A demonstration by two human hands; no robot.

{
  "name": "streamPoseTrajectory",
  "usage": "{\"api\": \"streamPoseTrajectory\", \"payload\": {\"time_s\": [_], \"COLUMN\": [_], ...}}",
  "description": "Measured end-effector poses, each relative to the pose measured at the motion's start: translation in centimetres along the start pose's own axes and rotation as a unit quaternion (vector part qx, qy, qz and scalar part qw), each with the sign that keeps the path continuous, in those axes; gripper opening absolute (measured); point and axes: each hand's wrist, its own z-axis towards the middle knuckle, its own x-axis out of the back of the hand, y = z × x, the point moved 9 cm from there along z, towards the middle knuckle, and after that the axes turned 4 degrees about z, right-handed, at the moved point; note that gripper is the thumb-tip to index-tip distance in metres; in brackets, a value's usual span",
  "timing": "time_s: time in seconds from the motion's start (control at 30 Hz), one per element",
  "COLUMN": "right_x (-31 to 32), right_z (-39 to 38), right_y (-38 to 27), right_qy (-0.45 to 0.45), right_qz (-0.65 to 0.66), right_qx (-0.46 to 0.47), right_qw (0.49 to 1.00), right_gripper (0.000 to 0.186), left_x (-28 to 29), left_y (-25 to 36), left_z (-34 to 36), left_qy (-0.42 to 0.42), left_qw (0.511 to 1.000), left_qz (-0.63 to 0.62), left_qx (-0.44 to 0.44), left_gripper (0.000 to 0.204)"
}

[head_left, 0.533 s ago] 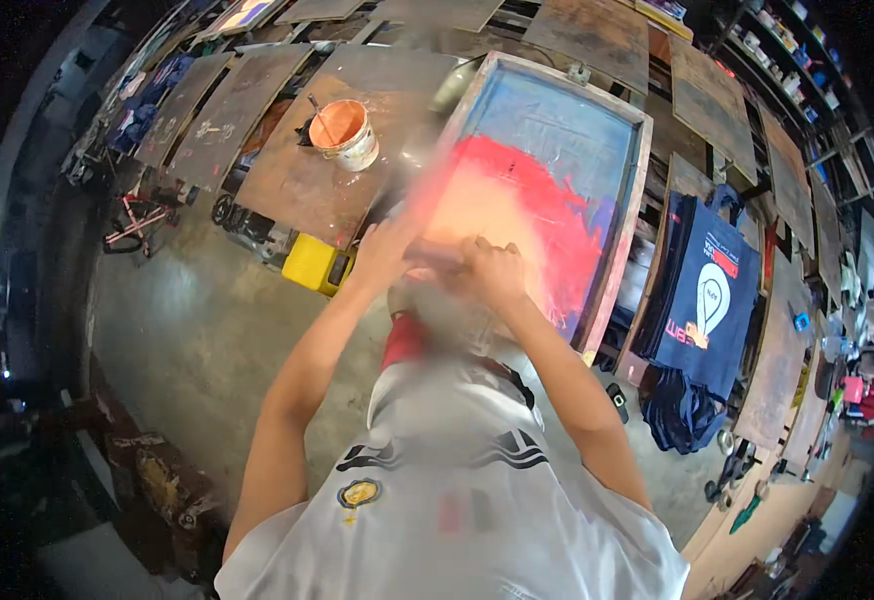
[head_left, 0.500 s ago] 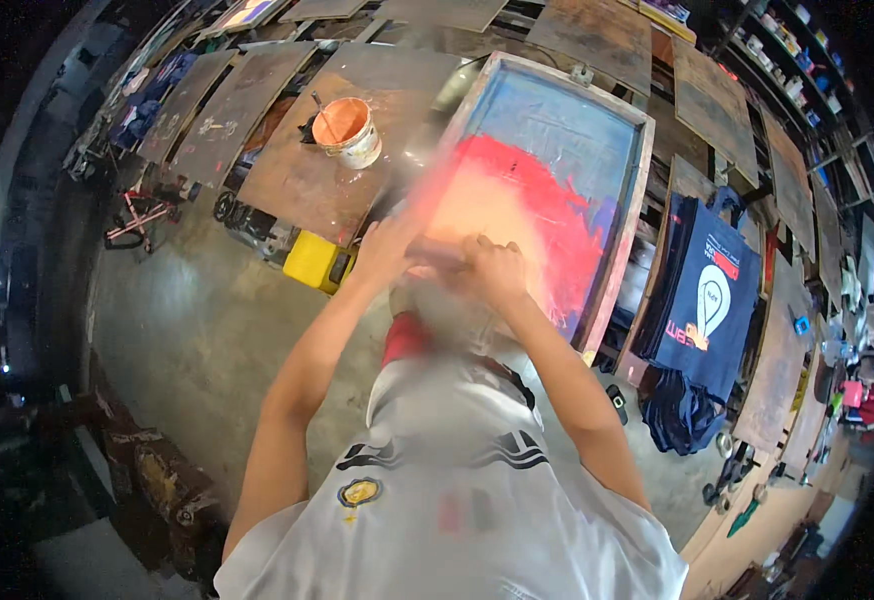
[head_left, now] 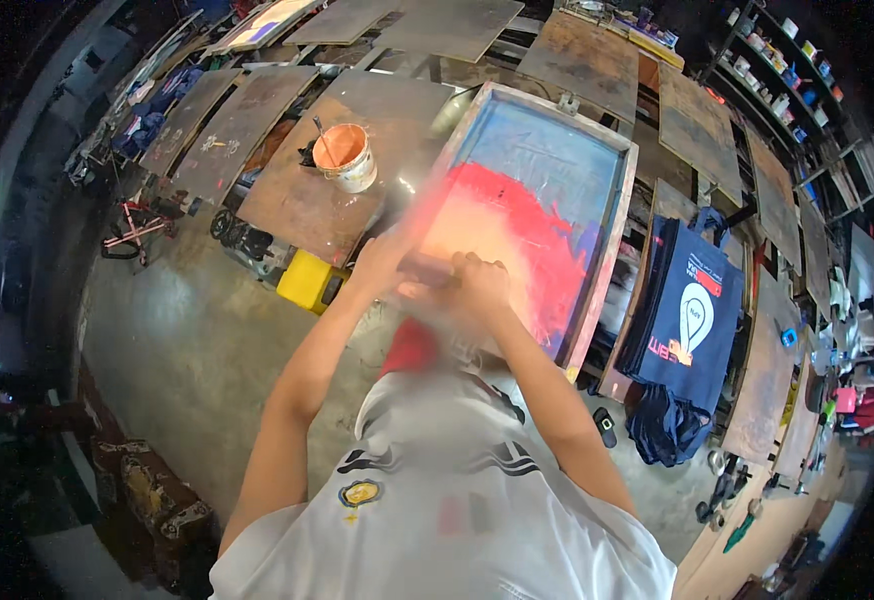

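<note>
A wooden-framed printing screen (head_left: 603, 262) lies in front of me, its blue mesh spread with red ink (head_left: 547, 235) and peach ink (head_left: 457, 220). At its near end, both hands are wrapped round a brownish squeegee (head_left: 425, 268). My left hand (head_left: 381, 262) closes on the left end, partly blurred. My right hand (head_left: 479, 284) grips farther right, knuckles up, over the near part of the screen. The squeegee's blade is hidden, and a blur covers the screen's left edge.
Left of the screen, an orange-stained bucket (head_left: 347, 160) with a stirring stick stands on a brown board (head_left: 297, 205). A yellow container (head_left: 307, 282) sits below it. Dark printed tote bags (head_left: 692, 310) are stacked at the right. Shelves (head_left: 787, 75) hold bottles farther back.
The view has shifted, so the screen, bucket and bags sit lower in the picture. Both hands keep their hold on the squeegee near the screen's near end.
</note>
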Motion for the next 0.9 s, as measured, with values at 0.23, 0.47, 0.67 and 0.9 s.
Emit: {"api": "streamPoseTrajectory", "payload": {"time_s": [0.23, 0.47, 0.67, 0.9], "right_x": [0.5, 2.6, 0.7, -0.6], "right_z": [-0.2, -3.4, -5.3, -4.0], "right_y": [-0.2, -0.5, -2.8, -2.7], "right_qy": [0.008, -0.028, -0.002, 0.082], "right_qz": [0.024, -0.006, -0.066, -0.064], "right_qx": [0.019, 0.019, 0.036, 0.056], "right_qw": [0.999, 0.999, 0.997, 0.993], "right_gripper": [0.034, 0.026, 0.024, 0.033], "left_x": [-0.6, -1.3, -1.0, -2.9], "left_y": [-0.3, 1.9, 1.8, -1.0], "left_z": [0.0, -1.4, -4.8, -5.1], "left_qy": [-0.046, -0.07, 0.02, 0.08], "left_qw": [0.998, 0.996, 1.0, 0.995], "left_qz": [0.027, 0.056, -0.004, 0.0], "left_qx": [0.016, -0.016, 0.02, 0.059], "left_gripper": [0.065, 0.043, 0.038, 0.028]}}
